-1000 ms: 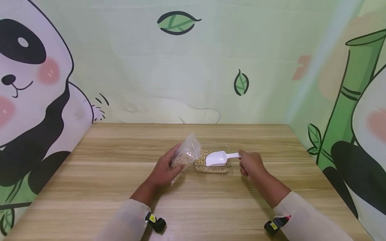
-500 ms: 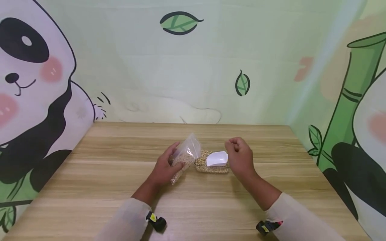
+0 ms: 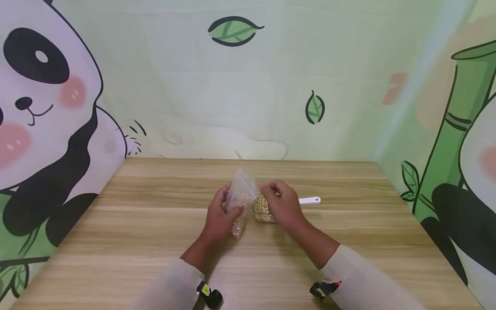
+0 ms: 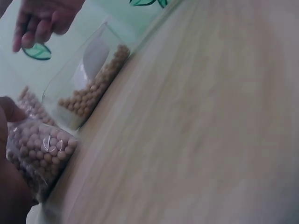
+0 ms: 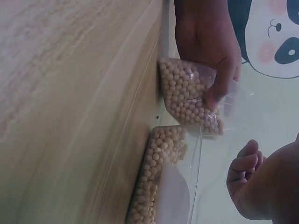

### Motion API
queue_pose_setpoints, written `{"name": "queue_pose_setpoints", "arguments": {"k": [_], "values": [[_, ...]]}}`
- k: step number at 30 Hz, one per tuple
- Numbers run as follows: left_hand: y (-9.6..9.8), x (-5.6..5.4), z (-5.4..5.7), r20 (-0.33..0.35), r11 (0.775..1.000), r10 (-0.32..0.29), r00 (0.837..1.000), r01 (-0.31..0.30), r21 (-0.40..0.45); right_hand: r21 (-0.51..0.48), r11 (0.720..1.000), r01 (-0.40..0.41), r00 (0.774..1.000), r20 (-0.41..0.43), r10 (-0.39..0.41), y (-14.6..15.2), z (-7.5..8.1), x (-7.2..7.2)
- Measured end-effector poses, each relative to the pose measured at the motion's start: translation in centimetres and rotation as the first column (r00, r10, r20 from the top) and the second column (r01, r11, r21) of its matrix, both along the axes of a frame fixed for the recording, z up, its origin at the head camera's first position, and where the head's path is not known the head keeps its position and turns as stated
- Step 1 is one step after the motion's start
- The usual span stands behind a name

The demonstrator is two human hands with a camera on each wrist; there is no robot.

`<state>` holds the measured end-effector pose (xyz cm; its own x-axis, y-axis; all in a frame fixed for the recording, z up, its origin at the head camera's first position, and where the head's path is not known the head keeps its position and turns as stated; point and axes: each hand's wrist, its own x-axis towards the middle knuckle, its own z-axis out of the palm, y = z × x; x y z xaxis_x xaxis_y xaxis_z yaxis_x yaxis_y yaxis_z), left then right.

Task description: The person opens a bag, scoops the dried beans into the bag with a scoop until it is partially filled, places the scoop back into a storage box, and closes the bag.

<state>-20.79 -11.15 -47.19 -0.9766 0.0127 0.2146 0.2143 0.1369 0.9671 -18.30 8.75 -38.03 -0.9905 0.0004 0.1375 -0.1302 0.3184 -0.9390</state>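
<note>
My left hand (image 3: 221, 217) grips a clear plastic bag (image 3: 243, 196) partly filled with pale round soybeans, its thumb across the front. The bag's upper part rises above the beans. Just right of it stands a clear box (image 4: 65, 87) holding more soybeans (image 5: 161, 144). A white scoop (image 5: 174, 193) lies in the box, its handle (image 3: 311, 200) sticking out to the right. Over the box, near the bag's top, my right hand (image 3: 284, 204) hovers with loosely bent fingers and holds nothing. It hides the scoop's bowl in the head view.
The bag and box are on a wood-grain table (image 3: 174, 181). Behind it rises a pale green wall (image 3: 174, 86) printed with pandas, leaves and bamboo. A small camera is strapped to each wrist.
My right hand has let go of the scoop's handle and moved left across the box toward the bag. The scoop stays in the box. My left hand has turned the bag more upright.
</note>
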Motion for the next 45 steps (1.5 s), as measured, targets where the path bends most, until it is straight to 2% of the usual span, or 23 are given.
{"name": "queue_pose_setpoints", "arguments": {"k": [3, 6, 12, 17, 19, 21, 25, 27, 29, 33, 35, 37, 41, 43, 45], "values": [[0.8, 0.4, 0.1, -0.012, 0.998, 0.062, 0.998, -0.062, 0.023, 0.004, 1.0, -0.019, 1.0, -0.015, 0.019, -0.1, 0.0, 0.0], [1.6, 0.8, 0.2, -0.03, 0.99, 0.141, 0.99, -0.141, 0.011, 0.039, 0.999, -0.025, 0.998, -0.055, 0.027, -0.3, 0.0, -0.1], [3.0, 1.6, 0.5, -0.053, 0.953, 0.303, 0.952, -0.304, -0.009, 0.046, 0.997, -0.065, 0.991, -0.118, 0.07, -0.9, -0.5, -0.1], [3.2, 2.2, 1.0, -0.087, 0.93, 0.363, 0.928, -0.367, -0.024, 0.037, 0.994, -0.099, 0.974, -0.199, 0.105, -1.4, -0.8, -0.1], [3.0, 2.4, 1.3, -0.09, 0.929, 0.361, 0.928, -0.367, -0.055, 0.043, 0.994, -0.102, 0.97, -0.219, 0.109, -1.5, -0.8, -0.1], [2.4, 2.5, 1.7, -0.084, 0.935, 0.336, 0.938, -0.343, -0.088, 0.051, 0.994, -0.1, 0.967, -0.228, 0.109, -1.6, -0.8, -0.2], [0.9, 2.5, 2.0, -0.059, 0.969, 0.212, 0.975, -0.218, -0.113, 0.058, 0.994, -0.096, 0.97, -0.218, 0.106, -1.8, -0.8, -0.2], [0.0, 2.4, 2.2, -0.063, 0.983, 0.15, 0.987, -0.156, -0.098, 0.065, 0.992, -0.107, 0.969, -0.215, 0.118, -1.9, -0.8, -0.2], [-0.8, 2.2, 2.3, -0.076, 0.989, 0.123, 0.99, -0.129, -0.073, 0.072, 0.99, -0.124, 0.967, -0.217, 0.137, -2.0, -0.7, -0.1], [-1.9, 1.5, 3.1, -0.079, 0.992, 0.124, 0.989, -0.122, 0.041, 0.081, 0.984, -0.158, 0.96, -0.219, 0.172, -2.1, -0.3, 0.0], [-2.3, 1.1, 3.8, -0.053, 0.989, 0.108, 0.993, -0.101, 0.106, 0.087, 0.981, -0.175, 0.957, -0.217, 0.19, -2.0, -0.1, 0.1], [-2.5, 0.5, 4.5, 0.006, 0.984, 0.081, 0.997, -0.081, 0.157, 0.091, 0.977, -0.193, 0.955, -0.21, 0.208, -1.9, 0.2, 0.1], [-2.8, -0.4, 5.7, 0.117, 0.98, 0.031, 0.993, -0.053, 0.191, 0.107, 0.97, -0.217, 0.951, -0.2, 0.234, -1.6, 0.7, 0.1], [-2.9, -0.6, 5.8, 0.138, 0.975, 0.021, 0.99, -0.05, 0.214, 0.126, 0.968, -0.216, 0.949, -0.208, 0.239, -1.5, 1.0, 0.1], [-3.0, -0.7, 5.7, 0.131, 0.974, 0.025, 0.991, -0.054, 0.221, 0.151, 0.967, -0.205, 0.946, -0.222, 0.236, -1.3, 1.3, 0.1]]}}
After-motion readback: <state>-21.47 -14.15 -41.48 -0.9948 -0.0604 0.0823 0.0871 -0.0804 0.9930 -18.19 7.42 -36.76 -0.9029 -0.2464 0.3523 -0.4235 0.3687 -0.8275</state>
